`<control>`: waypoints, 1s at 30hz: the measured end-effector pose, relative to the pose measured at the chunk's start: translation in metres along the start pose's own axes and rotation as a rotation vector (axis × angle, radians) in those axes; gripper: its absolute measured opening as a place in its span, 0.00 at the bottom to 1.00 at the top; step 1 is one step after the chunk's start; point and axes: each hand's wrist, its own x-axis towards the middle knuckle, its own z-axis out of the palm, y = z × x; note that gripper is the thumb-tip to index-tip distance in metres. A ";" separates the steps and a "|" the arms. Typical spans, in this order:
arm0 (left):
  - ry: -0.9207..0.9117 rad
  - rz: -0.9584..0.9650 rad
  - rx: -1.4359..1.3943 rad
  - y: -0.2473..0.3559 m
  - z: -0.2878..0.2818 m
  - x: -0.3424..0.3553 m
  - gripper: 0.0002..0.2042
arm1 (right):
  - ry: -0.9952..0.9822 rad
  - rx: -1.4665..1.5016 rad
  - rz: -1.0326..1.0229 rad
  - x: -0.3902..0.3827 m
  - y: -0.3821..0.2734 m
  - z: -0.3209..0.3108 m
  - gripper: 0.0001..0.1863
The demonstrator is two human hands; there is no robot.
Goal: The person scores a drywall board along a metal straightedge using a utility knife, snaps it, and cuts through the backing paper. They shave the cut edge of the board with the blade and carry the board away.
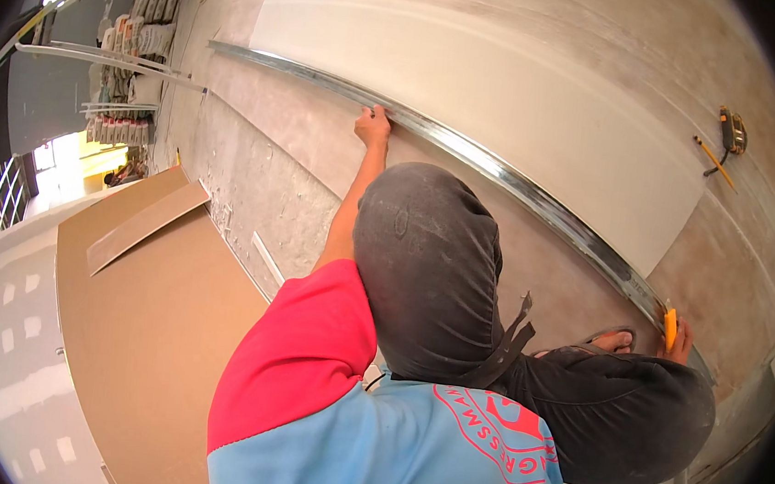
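Observation:
A long shiny metal stud (470,146) lies diagonally along the near edge of a white plasterboard sheet (511,96) on the floor. My left hand (374,127) reaches forward past my knee, its fingers curled against the stud's near edge, left of the middle. At the stud's right end, my right hand (681,343) grips an orange-yellow utility knife (670,329) held upright, its tip close to the metal. My dark-trousered knee partly hides the right hand. A tape measure (734,131) and a yellow pencil (715,164) rest on the floor beyond the sheet's right end.
Brown boards (149,332) lie at the left, a narrow offcut (149,226) on top. Stacked bags (136,63) and long thin strips (109,58) stand at the far left. My sandalled foot (614,341) is near the stud's right end.

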 end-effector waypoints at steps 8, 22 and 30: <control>-0.024 0.007 0.068 0.000 0.007 -0.006 0.25 | 0.016 0.010 0.035 -0.004 -0.012 -0.005 0.32; -0.015 0.033 0.057 0.001 0.004 -0.008 0.25 | 0.026 -0.060 0.075 0.000 -0.033 -0.013 0.31; -0.035 -0.029 -0.007 0.003 -0.001 -0.007 0.26 | 0.015 -0.073 0.083 0.000 -0.035 -0.013 0.30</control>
